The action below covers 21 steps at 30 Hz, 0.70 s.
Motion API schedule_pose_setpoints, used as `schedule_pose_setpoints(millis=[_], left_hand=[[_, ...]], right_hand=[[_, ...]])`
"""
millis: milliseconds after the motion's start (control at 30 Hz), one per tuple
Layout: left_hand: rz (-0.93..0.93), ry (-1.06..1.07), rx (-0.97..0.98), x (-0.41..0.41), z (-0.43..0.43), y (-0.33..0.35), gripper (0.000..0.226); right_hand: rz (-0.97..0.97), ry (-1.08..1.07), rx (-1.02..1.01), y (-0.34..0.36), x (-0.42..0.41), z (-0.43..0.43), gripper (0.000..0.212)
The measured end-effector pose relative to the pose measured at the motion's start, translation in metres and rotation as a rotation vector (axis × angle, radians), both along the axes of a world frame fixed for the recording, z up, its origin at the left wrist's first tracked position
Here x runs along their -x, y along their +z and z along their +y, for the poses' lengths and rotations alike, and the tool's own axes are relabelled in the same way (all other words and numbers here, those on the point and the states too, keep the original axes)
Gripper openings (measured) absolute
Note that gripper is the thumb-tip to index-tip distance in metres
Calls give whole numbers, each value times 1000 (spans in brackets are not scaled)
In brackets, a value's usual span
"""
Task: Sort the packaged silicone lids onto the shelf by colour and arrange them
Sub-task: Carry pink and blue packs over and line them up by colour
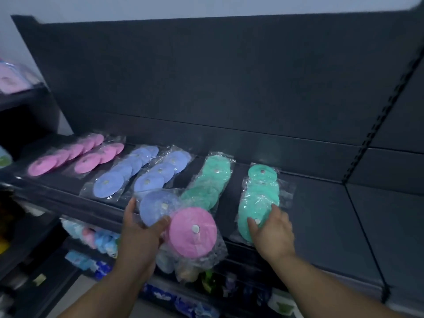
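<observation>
Lids first: the left hand [140,232] grips a loose bundle of clear packs, fingers curled round it. A blue lid [153,207] sits on the thumb side and a pink lid [193,232] sticks out to the right, both held at the shelf's front edge. Over on the other side, the right hand [273,230] lies on the front green pack [257,203], thumb and fingers laid fairly flat on top, nothing pinched. That pack heads the right green row on the dark shelf [321,214]. A second green row [210,180] runs just beside it. Moving left: two blue rows [124,173], then two pink rows [66,154], each overlapping front to back. Behind them stands a dark back panel [206,76], with pale wall above it. Below, a lower shelf [46,267] carries a jumble of blue and pink packets [96,237], too blurred to read.
</observation>
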<state>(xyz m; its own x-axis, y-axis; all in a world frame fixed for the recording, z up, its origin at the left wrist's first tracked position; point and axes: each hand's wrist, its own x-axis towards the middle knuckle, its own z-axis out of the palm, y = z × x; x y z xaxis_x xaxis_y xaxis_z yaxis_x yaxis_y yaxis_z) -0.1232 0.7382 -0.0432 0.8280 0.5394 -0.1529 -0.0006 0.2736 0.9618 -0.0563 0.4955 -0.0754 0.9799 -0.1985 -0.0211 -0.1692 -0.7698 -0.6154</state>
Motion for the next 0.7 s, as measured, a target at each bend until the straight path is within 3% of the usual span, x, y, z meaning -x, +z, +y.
schedule_pose_setpoints(millis=[100, 200, 300, 367, 400, 533, 633, 700], left_hand=[[-7, -68, -13, -5, 18, 1, 82], [-34, -105, 3, -5, 33, 5, 82], [-62, -148, 7, 2, 50, 14, 77], [-73, -157, 25, 9, 63, 19, 72], [-77, -158, 35, 14, 70, 20, 69], [-55, -130, 83, 37, 103, 17, 78], [-46, -113, 108, 53, 136, 12, 68], [-46, -115, 126, 62, 159, 8, 62]], right_hand=[[-63, 85, 254, -3, 11, 10, 71], [11, 238, 460, -3, 14, 19, 54], [-35, 205, 435, 11, 19, 38, 51], [-187, 207, 178, 26, 30, 66, 47], [-175, 236, -26, 36, 39, 85, 44], [309, 422, -686, 54, 77, 162, 41], [466, 387, -945, 46, 84, 199, 49], [517, 388, -1007, 42, 84, 218, 59]])
